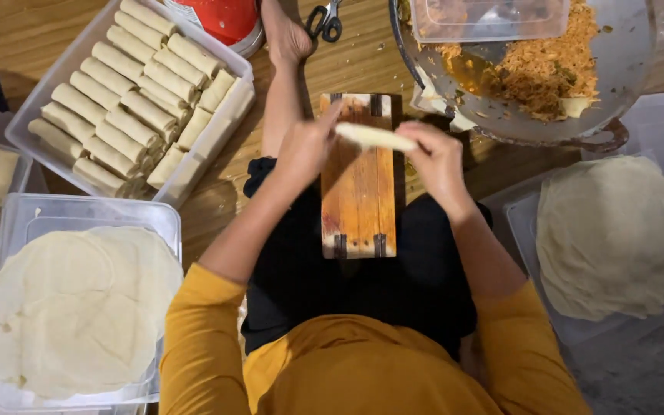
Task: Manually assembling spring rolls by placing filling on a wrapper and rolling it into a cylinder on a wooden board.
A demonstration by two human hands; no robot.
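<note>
Holding a pale rolled spring roll (374, 137) by its ends, the left hand (307, 147) and right hand (437, 158) each had a grip closed around it, just above the far end of a small wooden board (358, 192) on the person's lap. A clear tray of finished rolls (55, 77) lay to the left, a pan of orange filling (624, 61) to the upper right, and stacks of round wrappers (616, 230) at either side.

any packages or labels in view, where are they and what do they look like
Red container: top centre, beside the tray of rolls; round, red, with a white label at its upper left edge.
Clear tub: top right, inside the pan; rectangular, see-through, unlabelled.
No signs or screens.
</note>
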